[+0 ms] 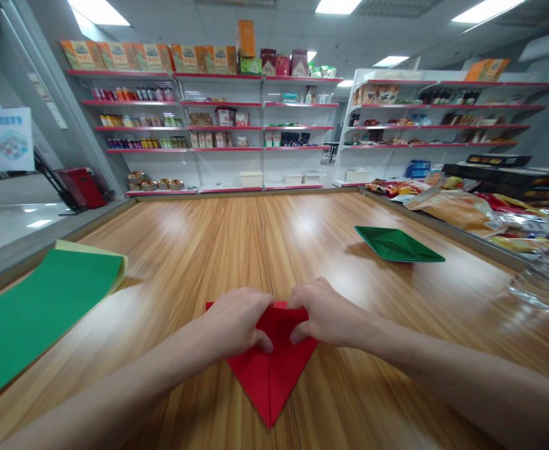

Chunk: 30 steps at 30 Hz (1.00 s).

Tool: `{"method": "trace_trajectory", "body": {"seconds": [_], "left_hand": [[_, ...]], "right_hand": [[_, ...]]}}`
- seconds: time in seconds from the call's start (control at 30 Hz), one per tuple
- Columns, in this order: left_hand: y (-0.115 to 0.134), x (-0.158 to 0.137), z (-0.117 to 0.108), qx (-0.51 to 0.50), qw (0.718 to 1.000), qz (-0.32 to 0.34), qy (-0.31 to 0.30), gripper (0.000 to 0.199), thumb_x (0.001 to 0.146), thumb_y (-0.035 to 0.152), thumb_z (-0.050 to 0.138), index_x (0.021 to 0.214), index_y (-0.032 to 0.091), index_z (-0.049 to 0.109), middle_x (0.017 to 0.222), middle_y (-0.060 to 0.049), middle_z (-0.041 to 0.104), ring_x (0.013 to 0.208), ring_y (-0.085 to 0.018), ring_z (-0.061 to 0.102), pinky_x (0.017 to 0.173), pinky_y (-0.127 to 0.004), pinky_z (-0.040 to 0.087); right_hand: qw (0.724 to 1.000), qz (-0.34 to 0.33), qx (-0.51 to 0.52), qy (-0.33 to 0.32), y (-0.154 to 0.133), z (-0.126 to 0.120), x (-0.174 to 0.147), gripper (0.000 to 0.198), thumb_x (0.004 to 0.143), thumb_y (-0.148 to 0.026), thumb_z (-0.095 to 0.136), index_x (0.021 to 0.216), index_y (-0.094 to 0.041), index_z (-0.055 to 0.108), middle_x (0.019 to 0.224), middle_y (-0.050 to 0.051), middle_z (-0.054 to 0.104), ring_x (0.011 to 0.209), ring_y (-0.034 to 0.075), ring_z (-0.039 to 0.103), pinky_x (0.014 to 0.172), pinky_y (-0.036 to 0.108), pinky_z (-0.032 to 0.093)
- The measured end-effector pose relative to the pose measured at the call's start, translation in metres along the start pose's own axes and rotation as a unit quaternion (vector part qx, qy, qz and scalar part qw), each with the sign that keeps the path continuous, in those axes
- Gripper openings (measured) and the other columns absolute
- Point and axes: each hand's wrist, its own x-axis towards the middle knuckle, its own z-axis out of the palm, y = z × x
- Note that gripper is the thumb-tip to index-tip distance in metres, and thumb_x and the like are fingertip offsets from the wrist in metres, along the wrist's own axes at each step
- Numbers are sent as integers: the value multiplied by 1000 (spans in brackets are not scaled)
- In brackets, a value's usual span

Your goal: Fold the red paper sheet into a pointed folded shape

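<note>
A folded sheet of red paper (270,381) lies on the wooden table in front of me, a triangle with its point toward me and a crease down the middle. My left hand (239,322) grips its upper left part, thumb on top and fingers curled over the far edge. On the upper right part, my right hand (325,315) holds it the same way. The two thumbs are close together but apart, either side of the crease. Both hands cover much of the paper's far edge.
Green paper sheets (54,294) with a yellowish layer below lie at the left. A folded green paper piece (398,244) rests at the right. Snack bags (461,209), dark boxes (499,178) and clear plastic (546,281) are along the right edge. Stocked shelves (222,128) stand behind the table.
</note>
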Motion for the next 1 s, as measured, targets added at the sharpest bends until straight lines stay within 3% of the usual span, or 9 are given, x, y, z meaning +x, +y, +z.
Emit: {"method": "trace_trajectory", "body": {"seconds": [0.13,0.27,0.67,1.0], "left_hand": [[2,-2,1,19,999,26,11,28,65,38,76,81,18,65,84,-5,68,80,-28,65,62,-32,44],[2,-2,4,20,999,41,20,22,68,34,74,79,17,66,82,-5,67,77,-26,65,62,-31,44],[11,-5,3,0,999,42,12,1,72,18,63,72,17,64,79,-5,67,74,-22,63,62,-30,42],[26,-19,11,35,999,5,10,16,72,5,52,78,16,62,89,-8,64,81,-23,60,69,-34,43]], "right_hand": [[999,13,33,8,5,6,-2,14,65,-30,76,76,-23,74,74,-1,66,69,14,58,60,23,33],[1000,8,2,30,3,8,-3,12,65,-30,77,72,-22,72,73,-2,64,68,14,56,63,25,33],[998,-32,-11,54,1,14,-7,4,72,-16,66,69,-19,67,74,0,63,71,14,55,70,29,26],[994,-62,-68,67,-5,16,-13,20,72,-4,56,77,-19,69,79,2,61,73,14,52,76,33,21]]}}
